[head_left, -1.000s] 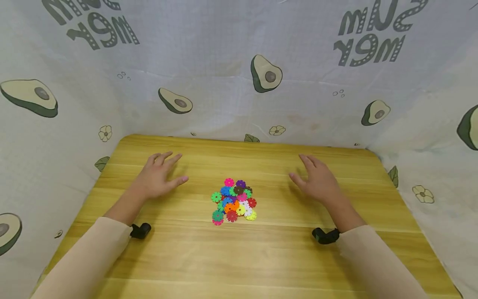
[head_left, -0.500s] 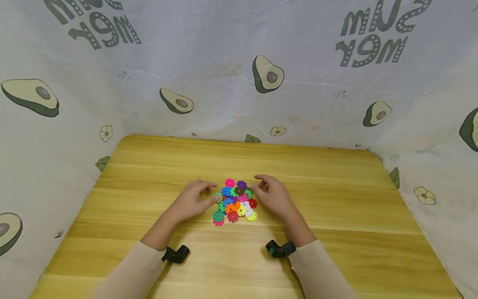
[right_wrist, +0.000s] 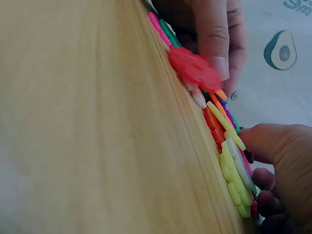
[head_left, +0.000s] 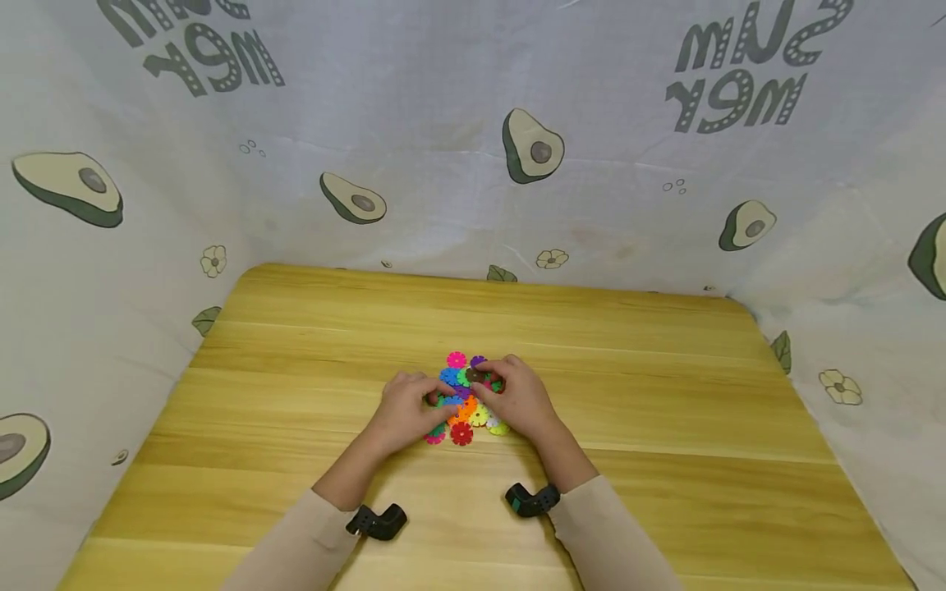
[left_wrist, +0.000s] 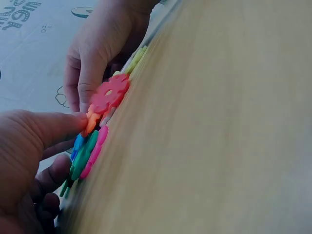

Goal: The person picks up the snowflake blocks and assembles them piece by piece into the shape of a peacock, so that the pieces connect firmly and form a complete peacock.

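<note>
A pile of colourful plastic snowflake discs (head_left: 461, 432) lies mid-table, each round with a notched rim. My left hand (head_left: 405, 410) reaches in from the left, thumb and forefinger pinching at an orange snowflake disc (left_wrist: 92, 119) next to a blue one. A red snowflake disc (left_wrist: 111, 93) tilts up beside that thumb. From the right my right hand (head_left: 523, 398) has thumb and forefinger on either side of a brown snowflake disc (head_left: 475, 375). Yellow snowflake discs (right_wrist: 235, 180) stand close to its thumb in the right wrist view. Both hands hide parts of the pile.
The wooden table (head_left: 628, 353) carries the pile near its middle. A white curtain (head_left: 443, 98) printed with avocados hangs behind it and at both sides. Dark wrist cameras (head_left: 378, 521) sit on both wrists, low over the tabletop.
Both hands have come inward from the table's sides to the pile, and their fingers have closed in among the discs. The red disc at the near edge has shifted slightly.
</note>
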`<state>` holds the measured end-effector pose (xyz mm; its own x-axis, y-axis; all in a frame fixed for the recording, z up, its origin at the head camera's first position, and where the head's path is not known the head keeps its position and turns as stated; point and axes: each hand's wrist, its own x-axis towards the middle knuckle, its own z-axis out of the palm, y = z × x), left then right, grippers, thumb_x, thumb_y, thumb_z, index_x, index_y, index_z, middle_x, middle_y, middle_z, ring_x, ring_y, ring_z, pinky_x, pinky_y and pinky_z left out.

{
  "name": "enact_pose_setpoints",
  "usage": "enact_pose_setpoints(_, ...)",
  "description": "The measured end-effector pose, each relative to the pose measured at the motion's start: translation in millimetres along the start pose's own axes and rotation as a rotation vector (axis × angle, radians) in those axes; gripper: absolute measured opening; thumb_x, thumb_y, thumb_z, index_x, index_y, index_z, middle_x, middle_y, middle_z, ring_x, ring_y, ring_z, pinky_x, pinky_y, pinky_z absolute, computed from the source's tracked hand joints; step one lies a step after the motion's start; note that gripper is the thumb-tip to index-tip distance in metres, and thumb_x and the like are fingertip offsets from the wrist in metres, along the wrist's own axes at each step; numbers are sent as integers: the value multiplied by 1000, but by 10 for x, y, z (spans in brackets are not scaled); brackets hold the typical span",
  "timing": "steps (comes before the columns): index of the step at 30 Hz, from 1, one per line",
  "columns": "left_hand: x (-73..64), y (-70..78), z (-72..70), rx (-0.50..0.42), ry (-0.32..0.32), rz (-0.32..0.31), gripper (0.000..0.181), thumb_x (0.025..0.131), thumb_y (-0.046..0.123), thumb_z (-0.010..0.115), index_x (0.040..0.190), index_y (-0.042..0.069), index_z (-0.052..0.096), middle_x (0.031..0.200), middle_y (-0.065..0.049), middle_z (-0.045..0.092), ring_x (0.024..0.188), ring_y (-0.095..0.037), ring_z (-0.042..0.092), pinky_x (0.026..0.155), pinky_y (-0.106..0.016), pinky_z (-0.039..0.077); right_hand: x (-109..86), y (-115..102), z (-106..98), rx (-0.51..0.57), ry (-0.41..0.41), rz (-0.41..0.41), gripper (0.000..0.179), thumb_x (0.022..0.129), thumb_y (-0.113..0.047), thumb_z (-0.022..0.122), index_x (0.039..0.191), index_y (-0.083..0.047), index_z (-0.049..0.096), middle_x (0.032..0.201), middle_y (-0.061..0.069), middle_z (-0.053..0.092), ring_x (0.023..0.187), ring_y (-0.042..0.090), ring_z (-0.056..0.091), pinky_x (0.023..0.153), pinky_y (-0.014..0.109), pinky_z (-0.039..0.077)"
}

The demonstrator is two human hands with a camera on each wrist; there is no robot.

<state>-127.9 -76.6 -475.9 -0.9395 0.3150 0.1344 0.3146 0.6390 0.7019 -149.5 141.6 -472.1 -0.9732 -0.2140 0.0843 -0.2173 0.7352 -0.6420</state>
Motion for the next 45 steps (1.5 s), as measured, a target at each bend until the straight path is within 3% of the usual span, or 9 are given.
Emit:
enact_pose_setpoints(16,10,-21,-62,-46,12,-51,16,87,25,83,100,18,75,78,10,58,79,-14,42,81,-33,31,61,12,70,-1,63,-35,26,95,-30,72,116,-15,76,92,2,62,73,14,50,63,26,44)
enact_pose_setpoints(22,5,-25,-37,-67,13,-58,15,88,26,82,98,19,74,80,10,59,81,-14,44,81,-33,31,47,10,57,6,61,-1,25,97,-29,70,117,-16,76,92,2,63,75,15,51,65,27,44)
enact_pose_setpoints(27,-19,-21,-14,-109,20,-115,16,88,28,82,96,19,72,83,10,62,84,-14,46,84,-33,33,22,20,54,41,85,33,24,102,-27,64,116,-13,76,97,3,65,80,16,53,70,27,46)
enact_pose_setpoints(32,-25,-6,-15,-201,38,-169,12,93,28,77,93,18,69,83,4,63,80,-15,47,73,-29,40,1,38,66,151,170,11,22,104,-21,61,113,-7,74,100,8,68,86,18,58,75,28,51)
enact_pose_setpoints(35,-30,5,-23,-307,35,-209,11,95,27,73,95,17,68,83,0,61,73,-17,48,63,-27,42,-21,32,78,274,199,-16,20,104,-18,61,111,-4,73,104,11,73,89,18,62,78,24,54)
enact_pose_setpoints(40,-32,23,-30,-424,52,-247,13,98,27,70,99,14,67,84,-2,66,69,-18,50,60,-24,43,-73,-8,101,493,143,-82,15,101,-9,64,110,0,72,105,18,73,85,17,64,73,17,57)
enact_pose_setpoints(45,-12,23,-21,-469,91,-276,15,100,29,68,101,14,67,86,-3,71,74,-18,54,66,-26,47,-93,-27,133,588,85,-150,14,98,-4,67,109,2,70,104,22,71,88,19,67,76,16,58)
